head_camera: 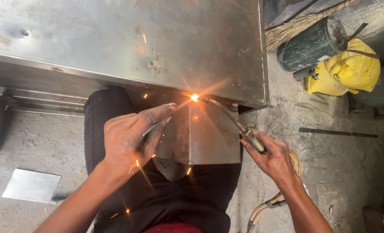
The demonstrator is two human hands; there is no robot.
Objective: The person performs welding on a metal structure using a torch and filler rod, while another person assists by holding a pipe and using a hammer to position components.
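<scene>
Steadily, we keep our right hand [275, 159] clamped on the torch [239, 126], its flame at the sheet-metal seam [194, 98], while our left hand [129, 137] pinches the filler rod [162, 124] feeding in slowly.

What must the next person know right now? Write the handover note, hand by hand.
Left hand: pinches a thin filler rod, its tip at the flame.
Right hand: grips the torch; its hoses trail to the floor.
Glowing spot: where the small folded sheet meets the big steel box.
Done: not clear how much seam is joined.
Left: heating is live, sparks flying.
</scene>
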